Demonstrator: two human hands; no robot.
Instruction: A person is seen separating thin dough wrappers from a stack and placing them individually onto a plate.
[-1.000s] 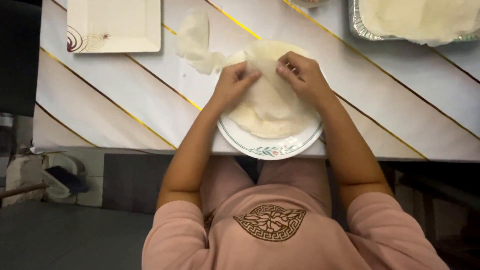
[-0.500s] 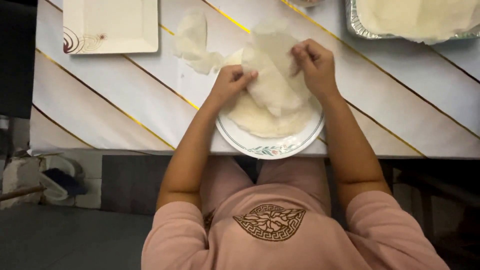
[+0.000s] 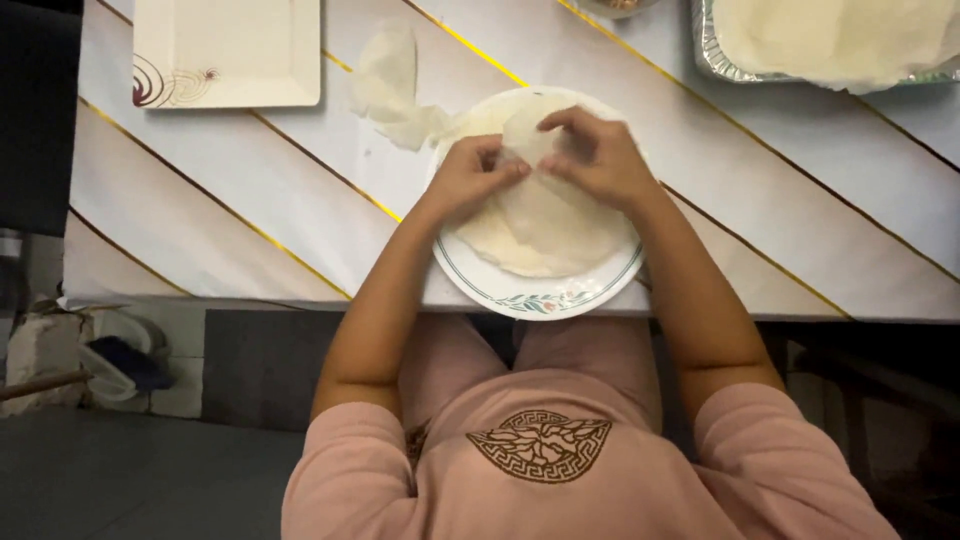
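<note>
A round white plate (image 3: 540, 298) with a floral rim sits at the near edge of the table. A stack of thin pale wrapper sheets (image 3: 545, 230) lies on it. My left hand (image 3: 472, 172) and my right hand (image 3: 598, 152) meet over the far part of the plate, and both pinch one thin wrapper sheet (image 3: 525, 135) that is folded up between the fingertips. A loose crumpled sheet (image 3: 392, 85) lies on the cloth just left of the plate.
A square white plate (image 3: 228, 50) with a swirl mark stands at the far left. A foil tray (image 3: 830, 40) holding pale sheets is at the far right. The table wears a white cloth (image 3: 250, 190) with gold diagonal stripes. Low clutter (image 3: 90, 360) lies on the floor at left.
My hands have drawn together over the plate's far side, gathering the lifted sheet into a smaller fold. The plate and the loose sheet have stayed put.
</note>
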